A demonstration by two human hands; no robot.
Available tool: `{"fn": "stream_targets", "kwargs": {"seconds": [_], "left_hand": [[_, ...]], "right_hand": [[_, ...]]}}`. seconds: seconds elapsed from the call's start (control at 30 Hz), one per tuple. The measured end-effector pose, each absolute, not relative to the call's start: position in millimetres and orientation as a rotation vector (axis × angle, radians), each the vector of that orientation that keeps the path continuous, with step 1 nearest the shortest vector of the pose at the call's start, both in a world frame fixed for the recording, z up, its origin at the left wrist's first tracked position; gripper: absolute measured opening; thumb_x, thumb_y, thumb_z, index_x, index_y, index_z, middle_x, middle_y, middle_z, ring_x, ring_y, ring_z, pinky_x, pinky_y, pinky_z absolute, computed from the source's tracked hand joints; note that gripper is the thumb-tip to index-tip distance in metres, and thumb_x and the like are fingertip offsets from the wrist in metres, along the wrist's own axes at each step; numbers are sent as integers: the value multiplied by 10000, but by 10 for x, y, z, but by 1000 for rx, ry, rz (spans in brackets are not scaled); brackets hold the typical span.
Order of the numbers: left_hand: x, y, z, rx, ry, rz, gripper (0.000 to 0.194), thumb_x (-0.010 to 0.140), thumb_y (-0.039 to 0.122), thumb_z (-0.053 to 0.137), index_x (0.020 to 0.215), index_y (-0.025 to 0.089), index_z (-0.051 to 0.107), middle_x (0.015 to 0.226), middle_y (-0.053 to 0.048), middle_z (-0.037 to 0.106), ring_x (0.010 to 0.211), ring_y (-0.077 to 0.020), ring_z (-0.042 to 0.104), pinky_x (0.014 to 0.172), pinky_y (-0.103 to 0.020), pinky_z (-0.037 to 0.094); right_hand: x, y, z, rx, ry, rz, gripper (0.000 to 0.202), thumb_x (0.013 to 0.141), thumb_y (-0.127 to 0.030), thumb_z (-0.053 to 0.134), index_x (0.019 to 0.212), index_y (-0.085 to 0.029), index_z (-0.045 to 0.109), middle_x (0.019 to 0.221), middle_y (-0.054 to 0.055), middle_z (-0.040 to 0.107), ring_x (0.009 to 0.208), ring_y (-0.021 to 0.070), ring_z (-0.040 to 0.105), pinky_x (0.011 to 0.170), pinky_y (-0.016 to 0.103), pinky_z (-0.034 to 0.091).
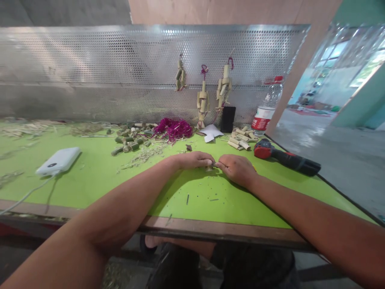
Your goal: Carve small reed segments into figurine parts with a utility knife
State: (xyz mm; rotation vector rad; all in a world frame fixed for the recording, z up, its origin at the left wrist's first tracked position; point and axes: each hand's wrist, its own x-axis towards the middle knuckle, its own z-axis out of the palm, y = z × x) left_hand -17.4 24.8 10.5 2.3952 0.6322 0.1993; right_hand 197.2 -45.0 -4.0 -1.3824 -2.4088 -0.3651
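Nearest the camera, both forearms are reaching out over the front edge of the table (90, 176), its green top littered with small dark splinters. The left hand (192, 159) and the right hand (237, 168) are meeting knuckle to knuckle near the middle of the table, and a small piece (214, 163) is sitting right between their fingertips, pinched from both sides. The fingers of each hand are curled narrow around it; the piece is too small and too covered to tell what it is, though it seems to be lying crosswise, its long axis running from one hand to the other. Neither hand is clearly nearer to it, as both are touching it.

To the left, well apart, a white power bank (58, 160) is lying with its cable trailing off the edge. To the right of the hands, a red and black power tool (282, 156) is resting on its side. Farther back, cut bamboo pieces (129, 142) are lying in a scatter beside a heap of magenta string (174, 128), with more light bamboo segments (240, 140) close to a plastic bottle (266, 108). A dark phone (227, 119) is leaning against the perforated metal panel (90, 68), where three small bamboo figures (203, 100) are hanging.
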Motion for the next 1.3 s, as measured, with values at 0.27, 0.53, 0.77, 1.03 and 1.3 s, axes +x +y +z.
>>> {"fn": "stream_targets", "kwargs": {"seconds": [0.27,0.53,0.77,1.03,1.3], "left_hand": [[-155,234,117,2393,564,195,359,944,437,384,1077,173,588,1025,-48,624,936,-153,550,854,-278,414],[-174,241,110,2367,630,189,385,935,475,391,1108,191,585,1078,-51,629,976,-163,558,884,-294,411],[-172,234,121,2384,628,193,427,929,483,408,1145,166,594,1126,-74,637,1014,-178,561,905,-297,410],[-165,256,85,2407,598,182,457,927,532,362,1082,177,604,1040,-59,635,944,-171,561,858,-298,421],[-162,237,100,2413,624,205,430,927,508,385,1079,167,599,1032,-62,638,934,-167,560,842,-282,418]], "right_hand": [[1960,-460,-42,-1301,-2570,-314,402,959,-446,360,773,-191,609,743,32,639,671,152,517,594,275,232],[1968,-475,-45,-1373,-2424,-356,397,964,-431,348,759,-185,584,743,42,626,678,158,504,592,279,227],[1968,-462,-34,-1392,-2416,-377,397,971,-419,327,759,-186,567,750,39,625,682,159,505,597,281,228],[1959,-477,-47,-1302,-2584,-304,442,957,-480,343,758,-188,608,745,34,643,662,146,512,578,279,209],[1975,-467,-57,-1398,-2373,-402,398,969,-416,333,754,-184,574,746,42,623,676,156,500,589,285,220]]}}
